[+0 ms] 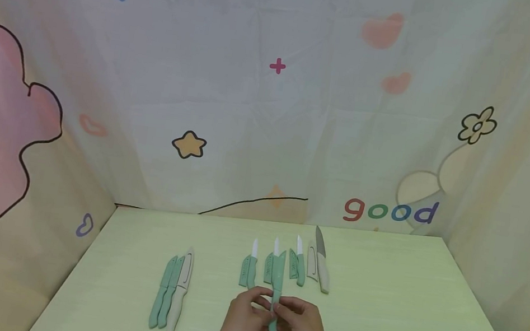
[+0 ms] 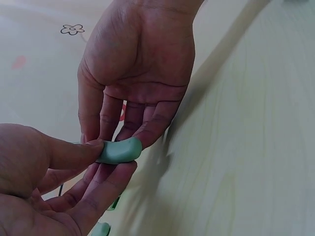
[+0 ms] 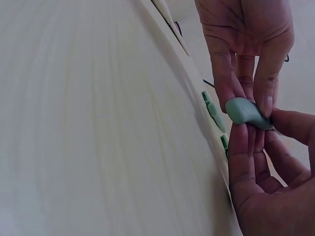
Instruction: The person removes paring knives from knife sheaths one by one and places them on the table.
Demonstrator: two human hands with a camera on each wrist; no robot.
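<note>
Thumb and fingers of the left hand (image 1: 246, 314) pinch the handle of a sheathed green knife (image 1: 279, 272), while the right hand (image 1: 303, 322) pinches the same handle from its three o'clock side; each grip is closed down to the handle's thickness; the knife is held over the desk (image 1: 401, 320), sheath towards twelve o'clock and handle end towards six.

At nine o'clock from it, well apart, two green knives (image 1: 164, 291) in sheaths lie beside a whitish knife (image 1: 179, 295), likewise sheathed; at ten o'clock, near, a small green knife (image 1: 253, 265) lies with blade bare beside a green sheath (image 1: 244, 270); at twelve, a white blade (image 1: 277, 245) shows, partly hidden behind the held knife; at one, another bare-bladed knife (image 1: 301, 267) lies by its sheath; at two, a larger pale-handled knife (image 1: 324, 270) lies next to a whitish sheath (image 1: 313, 263).
</note>
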